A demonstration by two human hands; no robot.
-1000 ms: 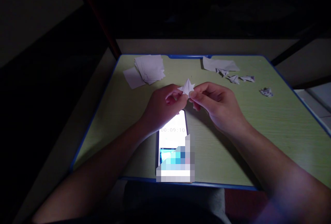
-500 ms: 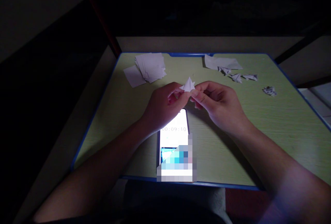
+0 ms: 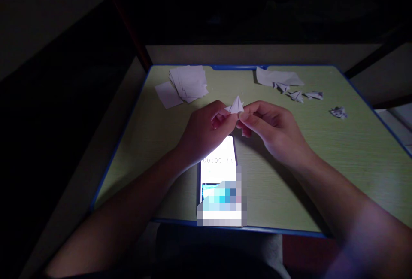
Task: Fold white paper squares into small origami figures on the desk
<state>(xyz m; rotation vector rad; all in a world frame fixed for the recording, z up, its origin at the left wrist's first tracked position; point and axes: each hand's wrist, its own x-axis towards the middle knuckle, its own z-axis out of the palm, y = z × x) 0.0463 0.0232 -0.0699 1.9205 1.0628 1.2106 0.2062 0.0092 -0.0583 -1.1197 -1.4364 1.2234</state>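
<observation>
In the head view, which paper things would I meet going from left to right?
Paper pile, small folded paper between left hand and right hand, loose white sheet, rightmost of three folded pieces, crumpled-looking paper.

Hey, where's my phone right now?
In the head view, the phone lies on the table at the lower middle, by the near edge, its upper left partly hidden by the left hand.

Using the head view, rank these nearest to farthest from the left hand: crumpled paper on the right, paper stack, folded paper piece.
1. Folded paper piece: at the left hand's fingertips, between both hands.
2. Paper stack: beyond the hand, back left.
3. Crumpled paper: far right, past the other hand.
</observation>
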